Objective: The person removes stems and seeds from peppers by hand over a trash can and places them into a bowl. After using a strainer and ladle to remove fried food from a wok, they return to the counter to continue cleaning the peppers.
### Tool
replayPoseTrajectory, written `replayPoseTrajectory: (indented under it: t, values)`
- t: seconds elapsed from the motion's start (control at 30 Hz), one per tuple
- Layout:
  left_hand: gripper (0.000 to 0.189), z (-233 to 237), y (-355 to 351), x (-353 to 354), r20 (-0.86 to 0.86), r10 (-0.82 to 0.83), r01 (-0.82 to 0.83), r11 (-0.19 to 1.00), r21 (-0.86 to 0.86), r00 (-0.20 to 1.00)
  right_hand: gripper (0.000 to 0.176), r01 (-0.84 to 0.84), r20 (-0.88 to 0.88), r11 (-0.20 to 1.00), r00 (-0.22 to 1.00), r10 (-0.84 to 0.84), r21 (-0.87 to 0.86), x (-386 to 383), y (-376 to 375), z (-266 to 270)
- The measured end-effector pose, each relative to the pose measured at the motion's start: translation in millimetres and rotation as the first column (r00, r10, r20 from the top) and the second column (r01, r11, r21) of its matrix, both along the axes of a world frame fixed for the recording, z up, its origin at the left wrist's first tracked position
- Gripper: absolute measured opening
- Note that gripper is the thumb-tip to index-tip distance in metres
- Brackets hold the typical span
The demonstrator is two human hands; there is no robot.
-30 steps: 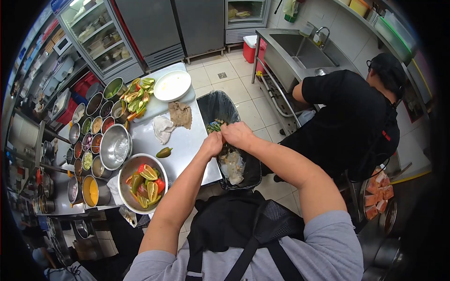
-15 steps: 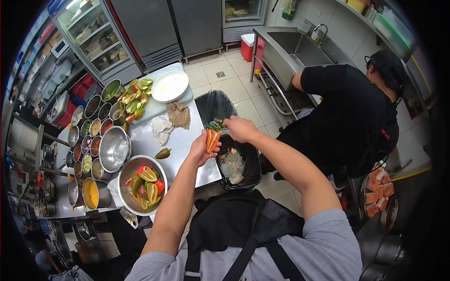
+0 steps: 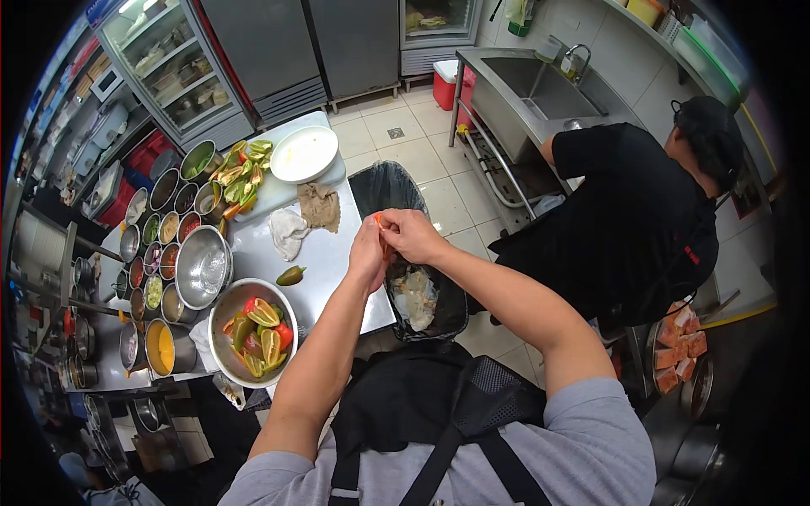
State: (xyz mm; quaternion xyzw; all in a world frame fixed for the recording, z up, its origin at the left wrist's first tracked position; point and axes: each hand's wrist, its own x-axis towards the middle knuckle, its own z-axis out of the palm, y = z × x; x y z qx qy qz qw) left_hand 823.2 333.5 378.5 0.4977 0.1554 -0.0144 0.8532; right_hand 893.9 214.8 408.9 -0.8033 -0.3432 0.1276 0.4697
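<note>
Nearest, down and left of the grip, a bowl (image 3: 240, 293) holds cut peppers. Farther out, the two hands meet. The left hand (image 3: 369, 253) is curled shut around an orange pepper (image 3: 381, 224), and the right hand (image 3: 411, 234) pinches the same pepper from the other side. Most of the pepper is hidden between them. Under the grip is the bin (image 3: 380, 187), with scraps inside. Just left of the grip, a green pepper (image 3: 291, 275) lies on the table (image 3: 337, 266). Beyond and to the left are cloths (image 3: 288, 232) and a plate (image 3: 305, 153). Well to the right, a person in black (image 3: 641, 219) stands at the sink (image 3: 540, 91).
</note>
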Motion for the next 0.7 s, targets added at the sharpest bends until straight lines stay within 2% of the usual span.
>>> replayPoseTrajectory:
  t: [0.03,0.1,0.17,0.27,0.3,0.33,0.4,0.43,0.47,0.53,0.57,0.6,0.63,0.67,0.7]
  values:
    - [0.042,3.7,-2.2,0.5,-0.001,0.000,0.000,1.000,0.000,1.000,0.020,0.012,0.027,1.000,1.000,-0.011,-0.017,-3.1,1.0,2.6]
    - [0.042,10.1,-6.0,1.1,-0.050,0.112,-0.115,0.992,-0.053,0.992,0.019,0.022,0.054,0.999,0.998,-0.021,-0.034,-7.5,0.6,2.3]
    - [0.043,-2.0,5.0,7.7,-0.035,0.165,-0.166,0.986,-0.020,0.986,0.016,-0.137,0.305,0.976,0.934,0.184,-0.168,-13.4,-0.4,-2.5]
    - [0.043,-29.7,31.9,18.5,0.067,0.245,-0.243,0.969,-0.030,0.967,0.019,-0.116,0.320,0.957,0.926,0.201,-0.264,-15.7,-11.4,2.9]
    - [0.043,-15.5,36.8,12.3,-0.019,0.201,-0.201,0.980,0.000,0.979,0.023,-0.045,0.305,0.924,0.937,0.171,-0.380,-9.3,-16.1,3.1]
    - [0.042,-5.8,39.7,6.2,-0.108,0.158,-0.156,0.987,0.028,0.981,0.023,-0.049,0.305,0.924,0.936,0.175,-0.379,-3.9,-20.8,4.8]
    - [0.044,-2.3,38.1,-1.2,-0.061,0.146,-0.145,0.989,0.027,0.987,0.025,-0.029,0.251,0.774,0.938,0.240,-0.633,6.4,-28.6,8.8]
    - [0.047,-2.6,37.7,-3.2,0.012,0.093,-0.094,0.984,0.154,0.996,0.032,-0.017,0.235,0.747,0.945,0.230,-0.665,9.9,-29.4,8.3]
    - [0.050,-3.2,36.7,-4.5,0.076,0.031,-0.052,0.958,0.282,0.997,0.032,-0.017,0.236,0.746,0.944,0.232,-0.665,12.8,-30.1,8.5]
    - [0.054,3.2,34.3,-7.4,0.109,0.001,-0.036,0.949,0.314,0.994,0.035,0.041,0.252,0.877,0.963,0.093,-0.479,16.5,-30.5,10.4]
    - [0.054,6.7,35.3,-9.6,0.078,-0.080,0.049,0.941,0.336,0.994,0.035,0.037,0.251,0.876,0.963,0.097,-0.480,22.6,-30.5,9.8]
    - [0.055,12.2,35.9,-12.1,0.043,-0.160,0.134,0.925,0.356,0.986,0.033,-0.044,0.156,0.924,0.982,0.111,-0.380,30.6,-29.5,10.4]
    - [0.053,16.5,34.1,-11.4,0.053,-0.151,0.118,0.908,0.403,0.987,0.031,-0.112,0.061,0.957,0.989,0.133,-0.267,35.3,-28.4,9.6]
    - [0.053,17.6,36.5,-9.9,0.051,-0.151,0.118,0.907,0.404,0.987,0.031,-0.113,0.060,0.957,0.989,0.133,-0.266,36.9,-27.7,7.7]
    - [0.052,18.5,39.8,-8.3,0.031,-0.186,0.156,0.894,0.420,0.982,0.029,-0.195,0.070,0.950,0.973,0.218,-0.244,36.8,-26.7,9.6]
